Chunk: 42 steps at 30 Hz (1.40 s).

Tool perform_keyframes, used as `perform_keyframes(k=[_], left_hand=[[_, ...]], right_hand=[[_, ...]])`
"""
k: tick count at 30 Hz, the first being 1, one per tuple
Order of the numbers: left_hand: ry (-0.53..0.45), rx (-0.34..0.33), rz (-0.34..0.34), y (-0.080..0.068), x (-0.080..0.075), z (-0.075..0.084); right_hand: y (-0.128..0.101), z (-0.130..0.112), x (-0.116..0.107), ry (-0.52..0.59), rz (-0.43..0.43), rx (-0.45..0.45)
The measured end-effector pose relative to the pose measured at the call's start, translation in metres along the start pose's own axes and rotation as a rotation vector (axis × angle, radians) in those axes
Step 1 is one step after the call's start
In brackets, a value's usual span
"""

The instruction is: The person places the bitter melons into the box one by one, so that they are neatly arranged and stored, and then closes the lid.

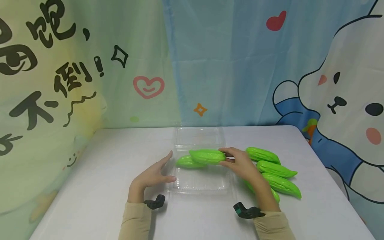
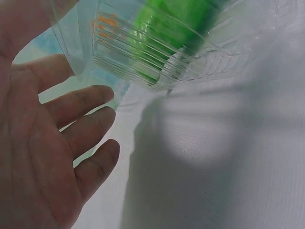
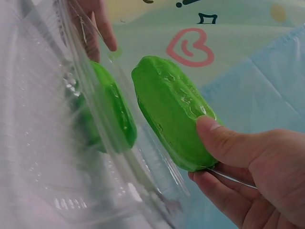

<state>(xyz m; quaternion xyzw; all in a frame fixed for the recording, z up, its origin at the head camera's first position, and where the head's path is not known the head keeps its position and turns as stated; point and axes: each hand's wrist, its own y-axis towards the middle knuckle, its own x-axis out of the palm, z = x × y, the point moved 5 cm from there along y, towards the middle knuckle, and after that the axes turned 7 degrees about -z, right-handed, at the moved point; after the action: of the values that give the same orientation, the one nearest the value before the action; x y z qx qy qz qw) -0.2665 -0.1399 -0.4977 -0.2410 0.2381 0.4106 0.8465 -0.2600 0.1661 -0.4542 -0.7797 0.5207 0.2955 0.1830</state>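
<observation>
Right hand (image 1: 241, 164) grasping green gourd (image 1: 207, 156), lowering it into clear tray (image 1: 199, 186) beside another gourd (image 1: 185, 162). Left hand (image 1: 154, 175) released, probably steadying tray edge. Next: careful placing, then letting go.

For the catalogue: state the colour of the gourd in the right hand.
Bright green, with a bumpy ridged skin; the gourd shows best in the right wrist view, gripped by the right hand.
</observation>
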Motion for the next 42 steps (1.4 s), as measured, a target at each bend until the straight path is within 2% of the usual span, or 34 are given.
perform_keyframes(k=[5, 13, 42], left_hand=[[0.001, 0.003, -0.003, 0.001, 0.001, -0.001], [0.008, -0.003, -0.003, 0.000, 0.001, 0.000], [0.006, -0.008, -0.010, 0.002, 0.001, -0.002]], right_hand=[[0.002, -0.002, 0.008, -0.005, -0.024, -0.030], [0.005, -0.005, 0.019, -0.024, -0.060, -0.007], [0.008, -0.013, 0.034, -0.001, -0.113, -0.032]])
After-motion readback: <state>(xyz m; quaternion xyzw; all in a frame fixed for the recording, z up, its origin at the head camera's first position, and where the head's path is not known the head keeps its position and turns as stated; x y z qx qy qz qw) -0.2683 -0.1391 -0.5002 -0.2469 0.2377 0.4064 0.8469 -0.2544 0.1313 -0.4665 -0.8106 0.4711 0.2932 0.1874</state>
